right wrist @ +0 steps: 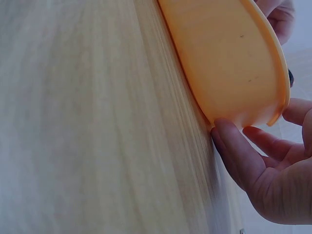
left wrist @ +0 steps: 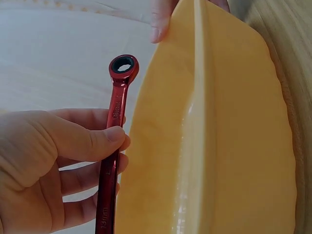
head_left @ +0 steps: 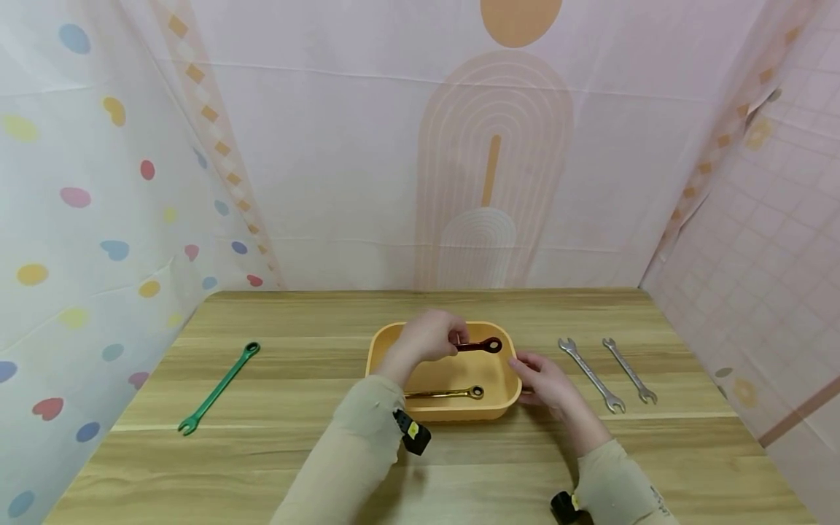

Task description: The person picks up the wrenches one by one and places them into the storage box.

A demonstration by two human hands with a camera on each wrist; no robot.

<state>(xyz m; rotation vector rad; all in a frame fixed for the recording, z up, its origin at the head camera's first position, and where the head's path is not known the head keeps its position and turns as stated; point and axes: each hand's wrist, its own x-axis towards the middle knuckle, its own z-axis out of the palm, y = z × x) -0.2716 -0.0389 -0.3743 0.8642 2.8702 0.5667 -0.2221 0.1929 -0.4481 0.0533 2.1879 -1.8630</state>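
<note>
My left hand (head_left: 429,335) pinches a shiny dark red ratchet wrench (left wrist: 111,165) between thumb and fingers, above the back part of a yellow plastic tub (head_left: 433,415). Its ring end points right in the head view; the hand hides its other end. Inside the tub lies a gold ratchet wrench (head_left: 446,394), partly covered by the left arm. At the tub's right end, my right hand (head_left: 547,383) holds the wall, one digit at the rim and other fingers low on the side, as the right wrist view shows.
A green ratchet wrench (head_left: 219,388) lies slanted on the left of the wooden table (head_left: 295,452). To the right of the tub lie two silver open-ended wrenches, a larger one (head_left: 590,375) and a smaller one (head_left: 630,370). Patterned cloth (head_left: 341,182) hangs behind the table and at both sides.
</note>
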